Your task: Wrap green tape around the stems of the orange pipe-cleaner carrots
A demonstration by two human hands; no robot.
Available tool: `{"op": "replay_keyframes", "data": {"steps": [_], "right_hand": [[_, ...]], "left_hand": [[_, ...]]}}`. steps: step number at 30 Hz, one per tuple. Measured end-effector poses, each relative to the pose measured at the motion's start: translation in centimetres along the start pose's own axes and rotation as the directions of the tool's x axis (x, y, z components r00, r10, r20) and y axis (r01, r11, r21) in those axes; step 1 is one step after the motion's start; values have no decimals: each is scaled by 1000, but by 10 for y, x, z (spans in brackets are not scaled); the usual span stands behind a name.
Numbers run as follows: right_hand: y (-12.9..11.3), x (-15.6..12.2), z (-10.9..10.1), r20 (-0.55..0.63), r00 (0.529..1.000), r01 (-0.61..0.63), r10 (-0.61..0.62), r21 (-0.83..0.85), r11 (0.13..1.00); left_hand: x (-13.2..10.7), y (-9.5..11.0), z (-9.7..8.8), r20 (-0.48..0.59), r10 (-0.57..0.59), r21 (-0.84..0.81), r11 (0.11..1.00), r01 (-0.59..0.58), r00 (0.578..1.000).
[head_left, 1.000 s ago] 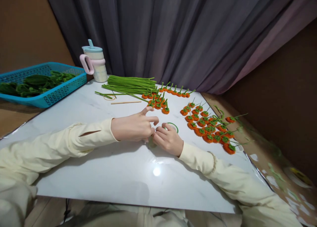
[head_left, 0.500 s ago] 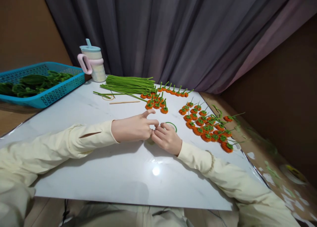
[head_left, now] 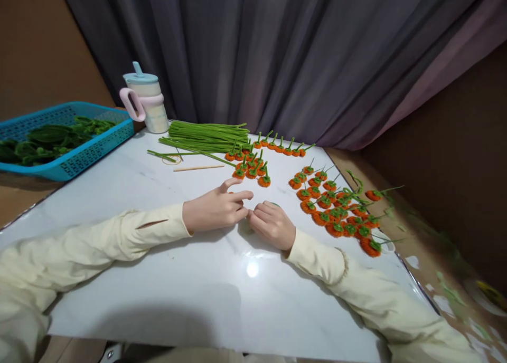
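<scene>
My left hand point(head_left: 216, 211) and my right hand point(head_left: 272, 225) meet fingertip to fingertip on the white tabletop point(head_left: 198, 278). The right hand's fingers are curled shut, and a sliver of a green pipe cleaner point(head_left: 274, 203) shows just behind its knuckles. On the left hand the index finger is lifted while the other fingers pinch toward the right hand; what they pinch is hidden. Both arms wear cream sleeves.
Several small orange fuzzy pieces with green tops lie right of the hands point(head_left: 336, 212) and behind them point(head_left: 253, 168). A bundle of green stems point(head_left: 206, 133), a wooden stick point(head_left: 198, 168), a handled cup point(head_left: 146, 96) and a blue basket point(head_left: 75, 157) of green leaves sit at the back left.
The green loop beside my right hand has slipped almost out of sight behind the fingers. Both hands have stayed together and the view has shifted slightly.
</scene>
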State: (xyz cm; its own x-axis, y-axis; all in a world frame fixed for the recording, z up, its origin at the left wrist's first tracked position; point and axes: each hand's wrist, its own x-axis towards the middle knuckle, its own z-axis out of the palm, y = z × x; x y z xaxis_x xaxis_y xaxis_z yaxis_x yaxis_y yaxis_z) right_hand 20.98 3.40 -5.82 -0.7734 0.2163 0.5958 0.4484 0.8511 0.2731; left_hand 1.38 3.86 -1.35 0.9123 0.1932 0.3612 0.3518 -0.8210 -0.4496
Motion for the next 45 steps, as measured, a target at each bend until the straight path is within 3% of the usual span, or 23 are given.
{"op": "replay_keyframes", "data": {"steps": [5, 11, 16, 19, 26, 32, 37, 45], "right_hand": [[20, 0, 4, 17, 1000, -3, 2, 38, 999], [39, 2, 8, 21, 998, -53, 52, 47, 997], [45, -1, 14, 55, 997, -60, 59, 22, 998], [45, -4, 17, 122, 991, -60, 61, -14, 998], [40, -12, 20, 91, 992, -91, 93, -24, 996], [41, -13, 11, 10, 987, -161, 161, 94, 982], [41, -9, 6, 47, 980, -200, 195, 163, 966], [41, -9, 7, 98, 972, -230, 216, 166, 959]], "left_hand": [[-6, -4, 36, -200, -86, -137, 989, 59, 976], [3, -13, 55, -130, -293, -435, 875, 211, 947], [12, -19, 55, -64, -344, -571, 783, 248, 937], [15, -19, 54, -96, -362, -624, 748, 227, 927], [12, -10, 66, -188, -388, -606, 769, 204, 902], [14, -11, 68, -179, -293, -483, 858, 176, 939], [12, -19, 65, -215, -196, -355, 928, 110, 957], [7, -19, 65, -293, -235, -360, 925, 121, 927]]}}
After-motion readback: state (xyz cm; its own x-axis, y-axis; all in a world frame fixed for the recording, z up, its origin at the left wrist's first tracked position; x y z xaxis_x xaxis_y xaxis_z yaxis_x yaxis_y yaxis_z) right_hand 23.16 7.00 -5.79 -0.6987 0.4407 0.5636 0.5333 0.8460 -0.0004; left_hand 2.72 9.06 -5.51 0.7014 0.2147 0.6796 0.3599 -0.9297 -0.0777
